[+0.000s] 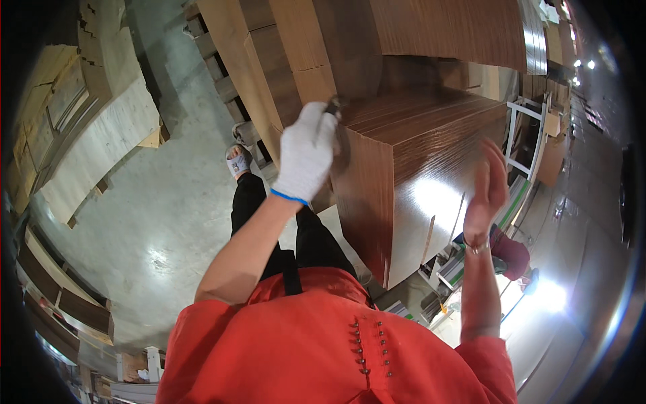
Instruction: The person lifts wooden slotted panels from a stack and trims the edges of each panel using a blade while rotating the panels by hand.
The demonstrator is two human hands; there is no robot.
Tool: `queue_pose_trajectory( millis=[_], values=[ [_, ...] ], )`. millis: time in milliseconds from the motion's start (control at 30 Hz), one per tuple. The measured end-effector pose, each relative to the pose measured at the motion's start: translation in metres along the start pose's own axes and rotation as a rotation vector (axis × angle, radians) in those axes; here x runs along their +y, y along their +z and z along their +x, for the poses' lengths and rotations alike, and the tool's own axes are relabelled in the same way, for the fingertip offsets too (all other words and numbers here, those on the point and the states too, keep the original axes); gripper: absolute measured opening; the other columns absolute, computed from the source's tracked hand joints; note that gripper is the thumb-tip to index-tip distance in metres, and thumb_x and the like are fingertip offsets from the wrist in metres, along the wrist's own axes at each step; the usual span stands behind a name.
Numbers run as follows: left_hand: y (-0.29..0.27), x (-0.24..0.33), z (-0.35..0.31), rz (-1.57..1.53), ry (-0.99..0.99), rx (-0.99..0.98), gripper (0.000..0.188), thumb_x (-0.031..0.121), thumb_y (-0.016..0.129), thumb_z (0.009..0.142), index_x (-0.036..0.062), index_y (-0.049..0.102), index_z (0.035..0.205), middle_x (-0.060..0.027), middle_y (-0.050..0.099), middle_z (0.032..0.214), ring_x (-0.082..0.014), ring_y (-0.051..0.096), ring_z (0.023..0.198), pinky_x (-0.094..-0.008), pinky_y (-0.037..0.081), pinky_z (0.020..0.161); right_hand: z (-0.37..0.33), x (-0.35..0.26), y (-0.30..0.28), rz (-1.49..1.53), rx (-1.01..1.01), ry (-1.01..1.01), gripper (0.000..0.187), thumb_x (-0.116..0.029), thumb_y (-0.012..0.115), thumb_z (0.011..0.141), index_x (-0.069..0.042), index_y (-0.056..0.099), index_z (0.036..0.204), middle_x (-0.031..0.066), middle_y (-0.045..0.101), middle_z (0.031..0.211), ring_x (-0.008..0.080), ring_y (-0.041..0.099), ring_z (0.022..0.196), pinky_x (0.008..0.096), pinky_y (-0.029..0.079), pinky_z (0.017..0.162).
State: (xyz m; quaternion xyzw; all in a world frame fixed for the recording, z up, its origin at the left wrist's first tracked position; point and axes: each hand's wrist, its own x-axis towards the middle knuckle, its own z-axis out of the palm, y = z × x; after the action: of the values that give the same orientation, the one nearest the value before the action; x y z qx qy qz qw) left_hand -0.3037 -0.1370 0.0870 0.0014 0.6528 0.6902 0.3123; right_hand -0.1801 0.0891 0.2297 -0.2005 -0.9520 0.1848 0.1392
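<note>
My left hand (306,148) wears a white knitted glove with a blue cuff. Its fingers are closed round a small dark object (333,106), whose kind I cannot make out. That object sits at the left end of the top of a stack of brown wood-grain panels (365,195). My bare right hand (486,192) is raised beside the glossy right side of the stack, fingers stretched out and slightly blurred. Nothing shows in it, and I cannot tell whether it touches the panels.
More brown panels (447,27) stand stacked beyond. Pale boards (111,145) lie at the left across the grey floor (155,222). A white metal frame (527,138) stands at the right. Another person in a dark red top (509,254) is near my right forearm.
</note>
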Motion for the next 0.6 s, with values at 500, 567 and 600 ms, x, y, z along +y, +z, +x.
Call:
queue_pose_trajectory(
  millis=[500,567,600],
  values=[
    [0.031,-0.005,-0.021,0.236,0.409,0.159,0.025,0.026,0.051,0.097,0.0042,0.055,0.085,-0.0227,0.056,0.071,-0.0445,0.059,0.072,-0.0475,0.047,0.061,0.059,-0.038,0.078,-0.126,-0.395,-0.342,0.029,-0.012,0.047,0.092,-0.001,0.07,0.079,0.0126,0.072,0.082,0.0328,0.066,0.077,0.042,0.05,0.085],
    [0.037,0.005,-0.031,0.156,0.285,0.159,0.022,0.024,0.052,0.097,0.0051,0.055,0.084,-0.0218,0.056,0.072,-0.0444,0.059,0.071,-0.0475,0.047,0.06,0.058,-0.039,0.077,-0.134,-0.4,-0.336,0.029,-0.012,0.047,0.092,-0.001,0.07,0.078,0.0128,0.072,0.083,0.0326,0.066,0.078,0.0416,0.05,0.083],
    [0.036,-0.002,-0.027,0.181,0.299,0.185,0.021,0.022,0.053,0.096,0.0052,0.055,0.084,-0.0216,0.056,0.072,-0.0444,0.059,0.071,-0.0477,0.047,0.06,0.059,-0.04,0.078,-0.12,-0.404,-0.333,0.029,-0.011,0.047,0.092,0.0,0.07,0.078,0.0128,0.072,0.082,0.0326,0.066,0.078,0.0414,0.05,0.081]
  ],
)
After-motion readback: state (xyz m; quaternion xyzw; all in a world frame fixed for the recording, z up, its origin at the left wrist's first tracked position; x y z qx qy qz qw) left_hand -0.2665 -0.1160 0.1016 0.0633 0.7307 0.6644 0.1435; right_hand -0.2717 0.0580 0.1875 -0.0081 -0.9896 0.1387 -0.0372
